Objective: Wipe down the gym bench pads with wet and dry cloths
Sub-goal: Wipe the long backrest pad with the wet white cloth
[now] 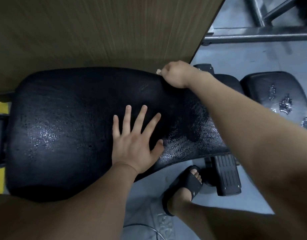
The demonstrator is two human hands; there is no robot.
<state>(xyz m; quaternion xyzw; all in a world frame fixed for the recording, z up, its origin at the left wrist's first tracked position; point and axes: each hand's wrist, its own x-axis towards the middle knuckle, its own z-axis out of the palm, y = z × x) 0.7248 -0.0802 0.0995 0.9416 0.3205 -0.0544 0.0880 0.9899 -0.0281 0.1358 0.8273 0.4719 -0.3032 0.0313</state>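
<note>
Wood-grain panel (97, 28) is being shown across the top left, its edge running diagonally down to the right. Grey floor (235, 54) is being lit by cool, dim light. Dark metal frame tubes (261, 38) are being carried at the floor's far right corner. A yellow patch (0, 108) is being cropped by the left edge. A black ribbed foot plate (227, 174) is being seen over the floor's near right part. A thin cable (154, 230) is being looped at its near edge.
</note>
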